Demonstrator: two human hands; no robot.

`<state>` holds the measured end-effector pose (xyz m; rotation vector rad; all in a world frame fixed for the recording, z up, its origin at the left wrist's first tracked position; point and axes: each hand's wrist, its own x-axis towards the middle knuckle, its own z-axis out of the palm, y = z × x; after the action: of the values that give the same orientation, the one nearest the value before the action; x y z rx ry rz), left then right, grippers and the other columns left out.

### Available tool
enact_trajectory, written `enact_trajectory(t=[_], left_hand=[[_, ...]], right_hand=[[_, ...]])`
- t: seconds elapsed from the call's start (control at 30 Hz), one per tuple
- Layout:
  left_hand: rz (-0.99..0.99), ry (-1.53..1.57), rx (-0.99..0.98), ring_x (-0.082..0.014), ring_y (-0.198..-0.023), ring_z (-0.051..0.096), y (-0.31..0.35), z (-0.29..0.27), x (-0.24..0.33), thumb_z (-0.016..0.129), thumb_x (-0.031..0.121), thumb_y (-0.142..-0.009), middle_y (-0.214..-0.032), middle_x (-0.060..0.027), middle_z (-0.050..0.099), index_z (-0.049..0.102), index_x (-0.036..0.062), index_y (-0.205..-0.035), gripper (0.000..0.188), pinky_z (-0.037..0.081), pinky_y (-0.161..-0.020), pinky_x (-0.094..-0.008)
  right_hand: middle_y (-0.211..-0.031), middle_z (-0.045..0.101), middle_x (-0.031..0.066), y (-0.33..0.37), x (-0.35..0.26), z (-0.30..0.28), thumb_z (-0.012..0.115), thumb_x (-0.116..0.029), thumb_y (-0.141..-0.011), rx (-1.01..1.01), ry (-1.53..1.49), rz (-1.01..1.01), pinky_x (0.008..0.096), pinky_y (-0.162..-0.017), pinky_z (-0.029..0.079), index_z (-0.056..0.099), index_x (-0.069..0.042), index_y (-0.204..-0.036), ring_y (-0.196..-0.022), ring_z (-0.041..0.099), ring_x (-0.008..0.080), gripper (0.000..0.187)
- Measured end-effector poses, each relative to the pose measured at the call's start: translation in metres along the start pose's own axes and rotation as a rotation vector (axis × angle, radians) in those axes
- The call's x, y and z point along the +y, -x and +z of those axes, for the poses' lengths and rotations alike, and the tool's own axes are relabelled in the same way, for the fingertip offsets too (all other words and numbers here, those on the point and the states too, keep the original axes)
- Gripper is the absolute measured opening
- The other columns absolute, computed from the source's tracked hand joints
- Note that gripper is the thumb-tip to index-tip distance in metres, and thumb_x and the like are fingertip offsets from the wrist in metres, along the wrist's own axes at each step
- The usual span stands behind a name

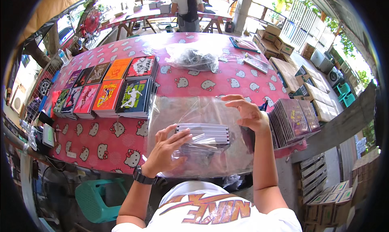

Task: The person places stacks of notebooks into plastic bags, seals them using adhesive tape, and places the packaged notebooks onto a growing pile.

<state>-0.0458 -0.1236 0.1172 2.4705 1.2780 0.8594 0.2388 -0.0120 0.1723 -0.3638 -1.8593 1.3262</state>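
Observation:
A stack of notebooks (202,133), white page edges facing up, lies inside clear plastic wrap (227,110) before me on the table. My left hand (165,147), with a dark watch at the wrist, rests on the left end of the wrapped stack, its fingers stretched out. Above the plastic's right side, my right hand (246,112) is raised with fingers curved and thumb apart; I see nothing held in it. Close to its right stands a row of spiral notebooks (289,120) wrapped in clear plastic.
Stacks of colourful notebooks (107,95) fill the left of the pink patterned table (194,84). Crumpled plastic bags (192,58) lie toward the back. A green stool (97,201) stands below left. Cardboard boxes (314,92) line the right side. Another person (187,9) stands at a far table.

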Motion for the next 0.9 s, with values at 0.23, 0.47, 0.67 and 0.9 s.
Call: enact_trajectory(t=[0.23, 0.47, 0.67, 0.9], left_hand=[[0.005, 0.143, 0.171, -0.0312, -0.126, 0.032, 0.009, -0.001, -0.026, 0.072, 0.026, -0.063, -0.134, -0.004, 0.046, 0.052, 0.014, -0.125, 0.066, 0.02, -0.104, -0.0441], [0.09, 0.072, 0.016, -0.0313, -0.129, 0.027, -0.003, -0.004, -0.026, 0.069, 0.04, -0.067, -0.139, -0.0041, 0.04, 0.048, 0.015, -0.129, 0.071, 0.017, -0.105, -0.045], [0.087, -0.042, -0.149, -0.031, -0.131, 0.025, -0.002, -0.007, -0.02, 0.066, 0.048, -0.069, -0.14, -0.0035, 0.039, 0.049, 0.0169, -0.129, 0.069, 0.008, -0.106, -0.0481], [0.085, 0.089, -0.089, -0.0267, -0.132, 0.027, -0.009, -0.007, -0.031, 0.066, 0.053, -0.067, -0.14, -0.0039, 0.038, 0.046, 0.0215, -0.131, 0.074, 0.009, -0.104, -0.0522]], right_hand=[[-0.12, 0.055, 0.0084, -0.005, 0.003, -0.01, 0.074, -0.016, -0.069, -0.233, 0.337, -0.051, 0.0423, -0.103, 0.026, 0.068, -0.011, -0.087, -0.121, 0.041, 0.0265, 0.019], [-0.118, 0.057, 0.0046, -0.011, 0.007, 0.007, 0.073, -0.012, -0.069, -0.134, 0.366, -0.016, 0.0419, -0.1, 0.031, 0.067, -0.011, -0.077, -0.121, 0.04, 0.0251, 0.011], [-0.119, 0.057, 0.007, -0.004, 0.014, 0.006, 0.072, -0.01, -0.07, -0.021, 0.269, 0.005, 0.0409, -0.098, 0.033, 0.067, -0.01, -0.078, -0.121, 0.041, 0.0239, 0.01], [-0.124, 0.053, 0.0047, -0.011, 0.026, 0.022, 0.073, -0.011, -0.069, -0.08, 0.259, 0.008, 0.0408, -0.099, 0.031, 0.068, -0.013, -0.078, -0.122, 0.037, 0.0234, 0.01]])
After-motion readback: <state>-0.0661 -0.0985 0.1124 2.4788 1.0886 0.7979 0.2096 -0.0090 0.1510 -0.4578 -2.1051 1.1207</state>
